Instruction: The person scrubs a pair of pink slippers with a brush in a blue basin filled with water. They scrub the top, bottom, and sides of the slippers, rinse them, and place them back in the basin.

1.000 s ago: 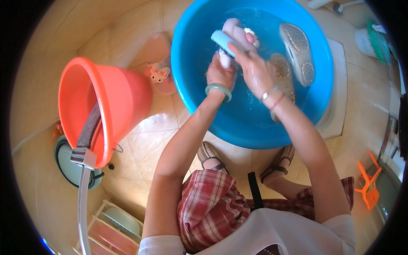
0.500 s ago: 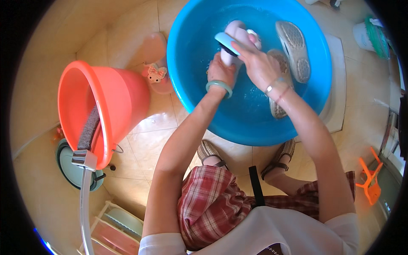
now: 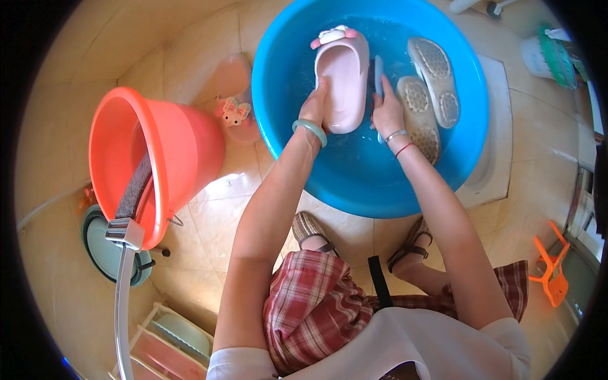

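Note:
My left hand [image 3: 314, 107] grips a pale pink slipper [image 3: 347, 92] by its side near the heel. The slipper's footbed faces up and a white and pink ornament sits on its toe. To its right, my right hand [image 3: 388, 116] is closed round a light blue scrubbing brush [image 3: 379, 71], held on edge and apart from the slipper; its bristles are hard to see. Both hands are over a big blue basin [image 3: 269, 107] of water. In its right part lie two slippers, a far one [image 3: 437, 79] and a near one [image 3: 415, 104], with worn, pale soles up.
Left of the basin are a coral bucket [image 3: 193, 136], a mop [image 3: 132, 196] leaning in it, and a pink slipper [image 3: 237, 120] on the floor. A white rack [image 3: 149, 329] stands lower left. At right are an orange plastic piece [image 3: 555, 285] and a green-rimmed tub [image 3: 557, 60].
The slipper has been turned so its inside faces up, and my left hand has shifted slightly left. The brush has come off the slipper; my right hand holds it to the right.

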Demonstrator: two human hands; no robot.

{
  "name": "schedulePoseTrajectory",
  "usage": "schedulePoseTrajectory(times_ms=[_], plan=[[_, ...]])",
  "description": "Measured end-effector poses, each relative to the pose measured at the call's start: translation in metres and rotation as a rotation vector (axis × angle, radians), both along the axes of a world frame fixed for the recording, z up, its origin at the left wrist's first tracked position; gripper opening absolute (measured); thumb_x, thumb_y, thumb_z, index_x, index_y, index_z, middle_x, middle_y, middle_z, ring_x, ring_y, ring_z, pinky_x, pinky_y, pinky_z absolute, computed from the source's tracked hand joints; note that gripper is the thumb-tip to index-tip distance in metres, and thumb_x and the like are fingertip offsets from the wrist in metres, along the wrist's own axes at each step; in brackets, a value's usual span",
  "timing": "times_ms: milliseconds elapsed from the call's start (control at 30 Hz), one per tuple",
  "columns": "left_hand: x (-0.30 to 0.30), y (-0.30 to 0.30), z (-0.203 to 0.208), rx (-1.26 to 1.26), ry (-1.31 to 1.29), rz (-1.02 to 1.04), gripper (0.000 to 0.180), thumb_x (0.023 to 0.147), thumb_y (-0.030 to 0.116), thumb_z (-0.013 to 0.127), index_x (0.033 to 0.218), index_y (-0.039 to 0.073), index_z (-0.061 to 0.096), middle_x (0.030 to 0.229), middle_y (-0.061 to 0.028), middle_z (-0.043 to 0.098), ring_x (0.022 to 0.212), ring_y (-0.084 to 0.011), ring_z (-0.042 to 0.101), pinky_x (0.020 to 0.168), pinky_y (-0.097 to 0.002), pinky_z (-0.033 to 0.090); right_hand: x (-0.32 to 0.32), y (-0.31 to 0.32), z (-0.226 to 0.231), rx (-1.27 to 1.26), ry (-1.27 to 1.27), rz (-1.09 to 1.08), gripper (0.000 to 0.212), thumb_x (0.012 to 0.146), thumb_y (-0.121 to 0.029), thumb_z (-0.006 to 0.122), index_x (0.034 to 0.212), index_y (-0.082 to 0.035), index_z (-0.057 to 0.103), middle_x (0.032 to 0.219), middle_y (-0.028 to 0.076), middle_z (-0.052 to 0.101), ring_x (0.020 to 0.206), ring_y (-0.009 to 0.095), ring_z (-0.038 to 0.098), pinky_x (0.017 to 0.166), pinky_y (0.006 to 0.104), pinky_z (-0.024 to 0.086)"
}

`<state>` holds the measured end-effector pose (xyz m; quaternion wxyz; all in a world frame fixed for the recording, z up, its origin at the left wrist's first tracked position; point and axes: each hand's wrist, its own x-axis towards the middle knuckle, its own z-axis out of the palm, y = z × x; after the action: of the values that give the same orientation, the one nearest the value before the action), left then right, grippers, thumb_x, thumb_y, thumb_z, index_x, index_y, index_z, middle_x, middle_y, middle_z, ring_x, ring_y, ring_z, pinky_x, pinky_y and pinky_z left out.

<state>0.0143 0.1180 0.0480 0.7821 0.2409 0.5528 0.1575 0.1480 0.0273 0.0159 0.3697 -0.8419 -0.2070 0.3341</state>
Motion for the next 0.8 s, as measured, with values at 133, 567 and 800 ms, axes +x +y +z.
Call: schedulePoseTrajectory(times_ms=[133,567,800], plan=[[0.001,0.003,0.008,-0.11,0.157,-0.041,0.064,0.089,0.064,0.054,0.13,0.015,0.056,0.118,-0.0048,0.066,0.104,-0.0203,0.065,0.086,-0.0426,0.053,-0.012,-0.019,0.026,-0.079,0.369,-0.106,0.051,0.098,-0.014,0.05,0.148,-0.016,0.038,0.084,0.013,0.066,0.068,0.018,0.06,0.061,0.0314,0.05],[-0.013,0.005,-0.058,0.101,0.051,-0.075,0.063,0.091,0.056,0.058,0.129,0.005,0.057,0.118,-0.0115,0.066,0.097,-0.0226,0.068,0.079,-0.0353,0.055,0.026,0.024,0.054,0.078,-0.523,0.372,0.046,0.096,-0.017,0.057,0.141,-0.021,0.049,0.097,0.021,0.066,0.082,0.031,0.065,0.07,0.0403,0.049],[-0.029,0.038,0.061,0.33,-0.039,-0.488,0.057,0.083,0.038,0.077,0.124,0.001,0.061,0.106,-0.0105,0.069,0.089,-0.0165,0.067,0.08,-0.0287,0.055,0.11,0.02,0.077,0.363,0.318,-0.056,0.058,0.09,-0.046,0.064,0.138,-0.015,0.053,0.088,-0.007,0.06,0.055,0.001,0.041,0.04,0.0186,0.023]])
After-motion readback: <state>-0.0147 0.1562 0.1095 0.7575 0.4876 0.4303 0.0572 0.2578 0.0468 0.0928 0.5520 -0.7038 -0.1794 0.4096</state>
